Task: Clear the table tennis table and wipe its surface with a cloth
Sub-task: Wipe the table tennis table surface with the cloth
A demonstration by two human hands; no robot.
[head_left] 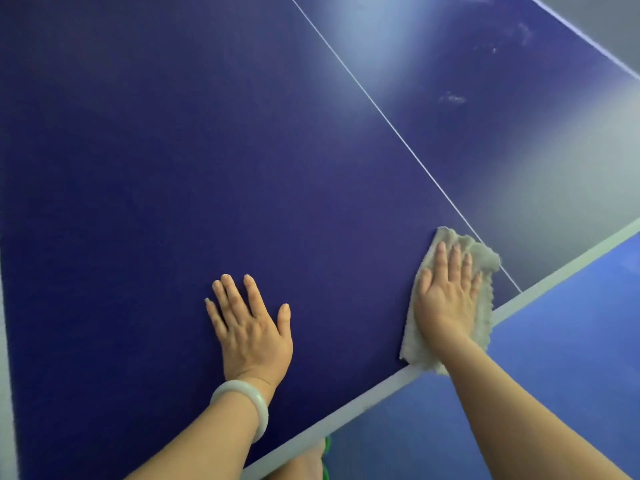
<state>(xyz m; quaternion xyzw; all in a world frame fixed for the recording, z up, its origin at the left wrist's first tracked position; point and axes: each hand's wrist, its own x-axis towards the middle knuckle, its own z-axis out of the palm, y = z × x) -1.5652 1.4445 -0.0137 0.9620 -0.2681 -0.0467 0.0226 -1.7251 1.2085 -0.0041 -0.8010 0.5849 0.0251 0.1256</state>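
A dark blue table tennis table [173, 168] fills most of the head view, with a thin white centre line [381, 109] running diagonally and a white edge band [346, 414] along its near side. My right hand [446, 292] presses flat, fingers straight, on a pale grey fluffy cloth [481, 327] lying near the table's edge, just left of the centre line. My left hand [249, 327] rests flat on the bare surface to the left, a pale bangle on its wrist. Faint whitish smudges [452, 98] mark the far right half.
Beyond the near edge lies a lighter blue floor [536, 393]. A bit of green [326, 455] shows below the table edge at the bottom. A white band [5, 375] marks the table's left edge.
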